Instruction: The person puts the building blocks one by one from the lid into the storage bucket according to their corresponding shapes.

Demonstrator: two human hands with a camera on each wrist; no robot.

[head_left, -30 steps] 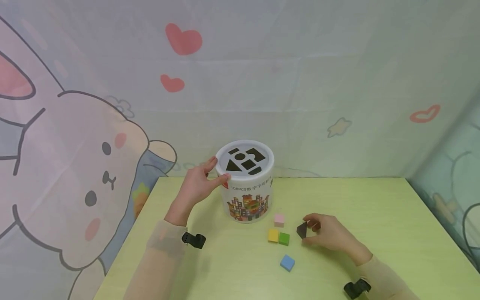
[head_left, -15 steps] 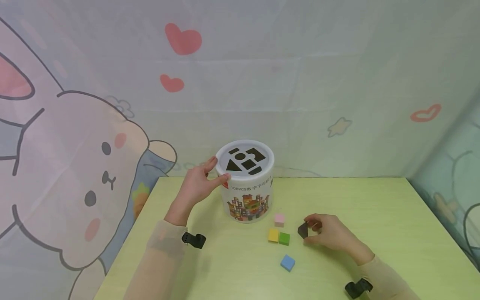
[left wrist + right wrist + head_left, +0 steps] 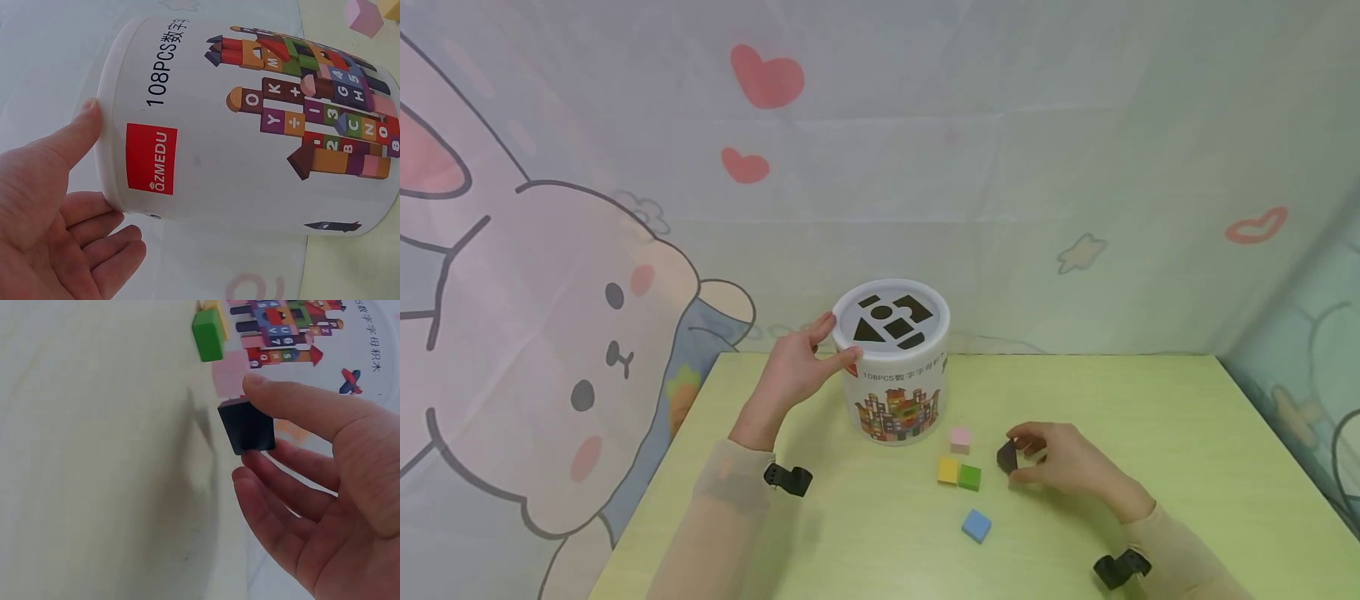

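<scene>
A white toy-block bucket (image 3: pixel 895 400) stands upright at the back of the table, its lid (image 3: pixel 917 302) marked with dark shaped openings. My left hand (image 3: pixel 795 367) holds the bucket at its left rim; in the left wrist view the thumb and some fingertips touch the edge. Between thumb and fingertips, my right hand (image 3: pixel 1060 462) pinches a dark pointed building block (image 3: pixel 1008 457) to the right of the bucket. Its flat dark side (image 3: pixel 248 427) faces the right wrist camera. A pink block (image 3: pixel 960 439), a yellow block (image 3: pixel 948 471) and a green block (image 3: pixel 970 477) lie left of that hand.
Nearer the front lies a blue block (image 3: pixel 977 526) on the light yellow-green table (image 3: pixel 1112 387). A printed cloth with a rabbit and hearts hangs behind the table (image 3: pixel 880 192). At the far right edge a dark cable (image 3: pixel 1336 450) shows.
My right hand has shifted slightly to the right, and the dark block has turned a little in its fingertips. The left hand stays at the bucket's rim, and the loose blocks keep their places.
</scene>
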